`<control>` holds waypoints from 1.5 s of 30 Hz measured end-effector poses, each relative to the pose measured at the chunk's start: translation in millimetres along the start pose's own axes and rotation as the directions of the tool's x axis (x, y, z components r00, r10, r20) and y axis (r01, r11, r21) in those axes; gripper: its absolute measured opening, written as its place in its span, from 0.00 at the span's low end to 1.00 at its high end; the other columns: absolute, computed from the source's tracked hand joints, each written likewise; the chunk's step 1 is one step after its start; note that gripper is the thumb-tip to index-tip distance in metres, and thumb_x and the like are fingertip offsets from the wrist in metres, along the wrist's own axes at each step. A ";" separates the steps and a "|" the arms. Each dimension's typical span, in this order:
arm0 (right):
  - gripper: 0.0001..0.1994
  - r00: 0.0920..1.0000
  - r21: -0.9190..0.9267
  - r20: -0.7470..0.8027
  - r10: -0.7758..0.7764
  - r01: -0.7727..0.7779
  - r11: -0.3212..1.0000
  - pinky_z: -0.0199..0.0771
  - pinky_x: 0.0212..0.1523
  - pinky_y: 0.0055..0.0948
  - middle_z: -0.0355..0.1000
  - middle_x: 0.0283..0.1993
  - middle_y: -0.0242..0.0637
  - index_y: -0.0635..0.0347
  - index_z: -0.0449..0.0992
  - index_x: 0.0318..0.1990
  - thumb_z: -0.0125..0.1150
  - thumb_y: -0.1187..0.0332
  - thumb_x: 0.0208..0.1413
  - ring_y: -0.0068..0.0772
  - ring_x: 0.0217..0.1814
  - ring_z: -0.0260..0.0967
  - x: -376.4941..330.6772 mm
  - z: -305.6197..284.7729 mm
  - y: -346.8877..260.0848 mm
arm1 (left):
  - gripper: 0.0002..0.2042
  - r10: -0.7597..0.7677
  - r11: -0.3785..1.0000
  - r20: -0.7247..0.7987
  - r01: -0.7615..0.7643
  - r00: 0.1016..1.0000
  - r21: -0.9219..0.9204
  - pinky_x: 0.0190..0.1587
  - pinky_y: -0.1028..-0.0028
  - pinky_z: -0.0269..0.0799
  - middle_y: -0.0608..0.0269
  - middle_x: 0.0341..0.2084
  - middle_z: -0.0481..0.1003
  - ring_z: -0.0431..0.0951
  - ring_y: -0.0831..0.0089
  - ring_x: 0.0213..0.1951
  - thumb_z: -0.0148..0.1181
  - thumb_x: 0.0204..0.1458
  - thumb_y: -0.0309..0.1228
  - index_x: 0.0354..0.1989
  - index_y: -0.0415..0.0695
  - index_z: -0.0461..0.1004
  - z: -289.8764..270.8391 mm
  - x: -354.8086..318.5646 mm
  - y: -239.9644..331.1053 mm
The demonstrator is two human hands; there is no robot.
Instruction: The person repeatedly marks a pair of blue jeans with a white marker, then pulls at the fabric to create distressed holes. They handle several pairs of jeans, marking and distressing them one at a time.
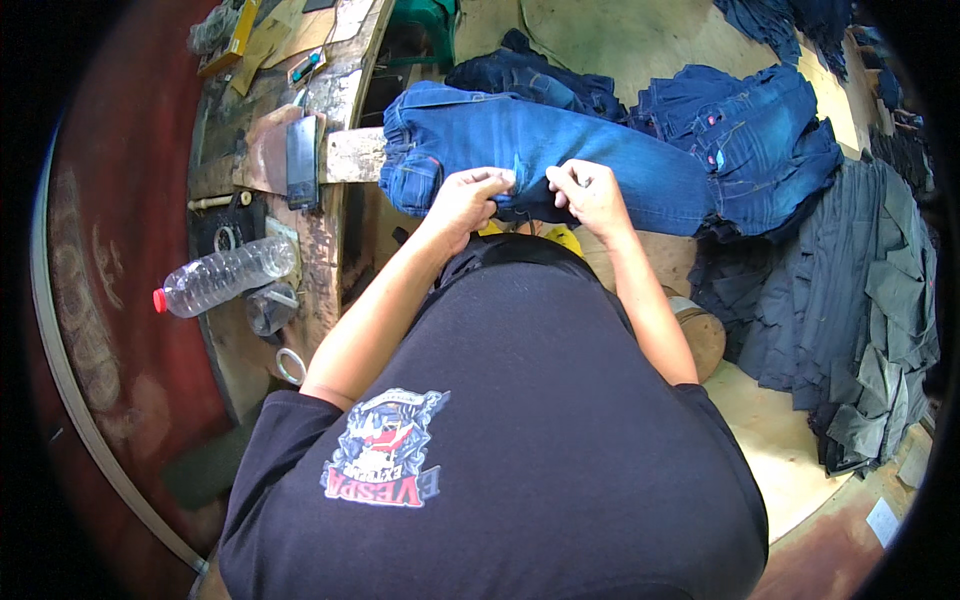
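The left hand (467,205) is pinching the near side of the jeans (620,165); the right hand (592,198) is curling just beside it, fingertips nearly meeting, whether holding anything I cannot tell. The denim is probably feeling soft, floppy, fairly weighty, hardly fragile; loose folds between the hands are likely offering the best hold. Beyond, faded blue cloth is stretching rightward, its gathered end lying leftward over a board (355,155).

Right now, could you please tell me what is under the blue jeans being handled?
A pale wooden plank shows at the left end of the blue jeans, and something yellow past their near edge. The cloth hides whether the plank continues beneath or inside.
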State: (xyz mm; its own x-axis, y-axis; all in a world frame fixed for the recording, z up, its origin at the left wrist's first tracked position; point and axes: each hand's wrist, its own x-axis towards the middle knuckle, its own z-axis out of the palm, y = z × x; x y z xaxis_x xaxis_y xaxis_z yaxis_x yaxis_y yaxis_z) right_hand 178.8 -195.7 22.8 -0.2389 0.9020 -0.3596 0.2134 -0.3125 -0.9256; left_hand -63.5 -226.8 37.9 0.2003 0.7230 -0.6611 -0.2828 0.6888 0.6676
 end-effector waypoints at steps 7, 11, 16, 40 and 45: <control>0.13 0.997 0.012 0.077 -0.001 0.000 1.000 0.59 0.23 0.20 0.76 0.24 0.25 0.60 0.87 0.37 0.70 0.60 0.69 0.13 0.21 0.62 3.0 19.8 -34.0 | 0.05 0.110 0.994 -0.015 -0.110 0.994 -0.005 0.21 0.80 0.46 0.81 0.23 0.68 0.56 0.90 0.18 0.67 0.69 0.29 0.49 0.45 0.81 10.5 -7.8 -5.8; 0.10 0.979 0.159 0.134 0.152 -0.173 0.972 0.58 0.22 0.19 0.76 0.25 0.24 0.57 0.87 0.38 0.70 0.61 0.68 0.11 0.20 0.60 8.4 21.5 -34.3 | 0.05 0.152 0.987 -0.017 -0.151 0.988 0.061 0.22 0.80 0.48 0.82 0.24 0.69 0.57 0.90 0.20 0.67 0.70 0.30 0.50 0.45 0.81 11.9 -12.3 -9.0; 0.10 0.972 0.147 0.189 0.139 -0.167 0.975 0.57 0.22 0.18 0.75 0.26 0.22 0.55 0.85 0.35 0.69 0.62 0.69 0.10 0.20 0.60 6.3 18.8 -28.7 | 0.04 0.208 0.972 -0.027 -0.203 0.978 0.121 0.25 0.83 0.51 0.82 0.27 0.73 0.60 0.92 0.22 0.66 0.71 0.30 0.47 0.45 0.81 12.3 -9.5 -14.2; 0.08 0.988 0.325 0.130 0.088 -0.127 0.937 0.55 0.24 0.16 0.69 0.26 0.18 0.57 0.83 0.39 0.69 0.63 0.70 0.09 0.24 0.60 -9.2 12.6 -23.4 | 0.04 0.204 0.978 -0.084 -0.200 0.975 0.060 0.25 0.78 0.55 0.77 0.30 0.72 0.59 0.87 0.22 0.59 0.73 0.30 0.44 0.46 0.77 7.2 -4.8 -10.5; 0.09 0.999 0.257 0.038 0.007 -0.016 0.966 0.57 0.24 0.17 0.71 0.26 0.20 0.57 0.86 0.41 0.70 0.62 0.69 0.10 0.24 0.62 -11.9 6.1 -40.2 | 0.03 0.248 0.969 -0.065 -0.247 0.966 0.025 0.34 0.79 0.64 0.74 0.32 0.71 0.66 0.85 0.31 0.58 0.72 0.29 0.47 0.45 0.76 7.5 -6.1 -16.1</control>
State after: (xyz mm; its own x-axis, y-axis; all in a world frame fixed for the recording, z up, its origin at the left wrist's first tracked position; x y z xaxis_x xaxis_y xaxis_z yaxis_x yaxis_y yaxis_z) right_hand 167.3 -195.7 63.5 -0.2735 0.8878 -0.3700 -0.0336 -0.3933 -0.9188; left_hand -53.1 -241.9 33.7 0.0622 0.8664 -0.4955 -0.3000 0.4898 0.8186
